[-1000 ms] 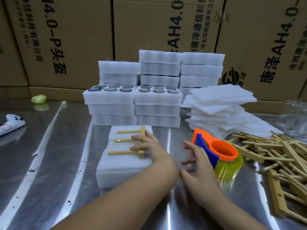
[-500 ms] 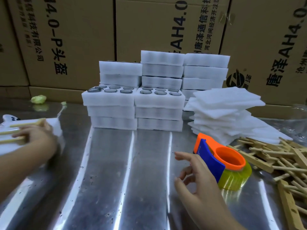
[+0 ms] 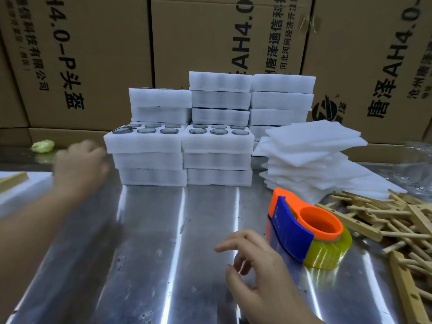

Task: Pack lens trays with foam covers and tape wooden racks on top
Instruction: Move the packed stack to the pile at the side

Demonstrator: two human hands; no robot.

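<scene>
Fingers [image 3: 233, 242] of right hand [image 3: 257, 272] loose and spread, grasping nothing, just beside tape dispenser [image 3: 304, 230], likely kept handy for taping. Left hand [image 3: 79, 164] blurred near uncovered lens tray [image 3: 140, 146]; its grasp cannot be told. Wooden rack [image 3: 12, 180] lies on foam at far-left edge.

printed cardboard boxes [image 3: 93, 54] behind, perhaps a green wad [image 3: 43, 146] left

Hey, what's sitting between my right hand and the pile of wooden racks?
The orange and blue tape dispenser, standing on the metal table, lies between your right hand and the wooden racks, as the head view shows.
</scene>
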